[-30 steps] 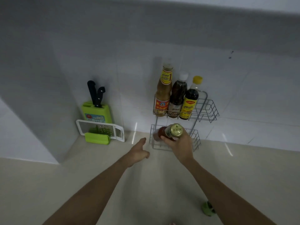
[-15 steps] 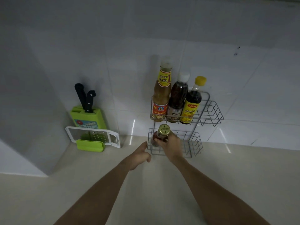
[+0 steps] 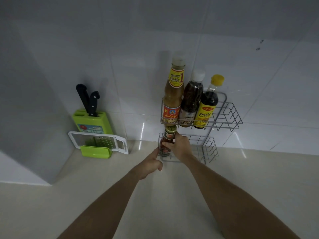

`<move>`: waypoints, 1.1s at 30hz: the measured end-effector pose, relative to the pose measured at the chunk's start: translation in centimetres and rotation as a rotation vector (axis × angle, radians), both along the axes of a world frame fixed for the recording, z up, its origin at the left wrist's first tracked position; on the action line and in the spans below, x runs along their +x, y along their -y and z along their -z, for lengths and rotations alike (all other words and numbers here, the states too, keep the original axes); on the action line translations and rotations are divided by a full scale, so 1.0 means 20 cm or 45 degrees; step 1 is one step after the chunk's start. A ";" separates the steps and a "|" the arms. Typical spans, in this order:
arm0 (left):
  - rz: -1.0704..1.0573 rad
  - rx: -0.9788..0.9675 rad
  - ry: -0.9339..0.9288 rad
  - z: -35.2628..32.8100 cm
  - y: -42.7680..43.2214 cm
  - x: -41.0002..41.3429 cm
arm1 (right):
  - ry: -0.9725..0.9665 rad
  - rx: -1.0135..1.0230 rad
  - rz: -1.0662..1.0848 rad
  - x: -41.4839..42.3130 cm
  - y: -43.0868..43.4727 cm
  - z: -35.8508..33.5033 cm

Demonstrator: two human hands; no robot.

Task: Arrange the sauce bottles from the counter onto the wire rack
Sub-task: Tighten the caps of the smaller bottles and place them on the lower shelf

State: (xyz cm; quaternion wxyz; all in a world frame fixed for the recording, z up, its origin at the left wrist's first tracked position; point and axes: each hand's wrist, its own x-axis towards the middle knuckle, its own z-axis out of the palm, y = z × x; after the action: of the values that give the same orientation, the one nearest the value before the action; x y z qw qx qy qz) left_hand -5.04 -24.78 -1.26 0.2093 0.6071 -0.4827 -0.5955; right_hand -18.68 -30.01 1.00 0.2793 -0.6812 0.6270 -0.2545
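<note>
We hold the small bottle [image 3: 167, 140] in the right hand [image 3: 179, 147], fingers wrapped round its body below the gold cap, so that it goes upright into the left end of the lower basket [image 3: 205, 149] of the rack [image 3: 222, 116]. It looks to be inside the basket wires; whether its base is seated we cannot tell. We grip low on the body because the cap sits just under the upper basket, leaving little room above. The left hand [image 3: 151, 163] rests loosely curled at the front left corner of the basket, holding nothing; it appears placed to steady the rack. Three taller bottles [image 3: 189, 100] fill the left of the upper basket, side by side. No other bottle shows on the counter [image 3: 172, 195].
</note>
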 end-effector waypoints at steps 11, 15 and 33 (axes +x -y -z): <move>-0.073 -0.006 0.024 -0.02 0.00 -0.02 | 0.013 0.120 -0.071 0.02 -0.01 0.02; -0.133 -0.035 0.088 -0.05 -0.07 -0.01 | 0.055 0.124 -0.109 -0.04 -0.12 0.00; -0.107 -0.193 0.229 -0.20 -0.43 -0.02 | 0.013 0.140 -0.205 -0.22 -0.44 -0.17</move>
State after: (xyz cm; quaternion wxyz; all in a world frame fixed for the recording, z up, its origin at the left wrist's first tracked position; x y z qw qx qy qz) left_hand -5.38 -16.19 2.77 0.2353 0.6602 -0.5173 -0.4911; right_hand -23.15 -21.15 4.37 0.3388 -0.7118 0.5819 -0.1999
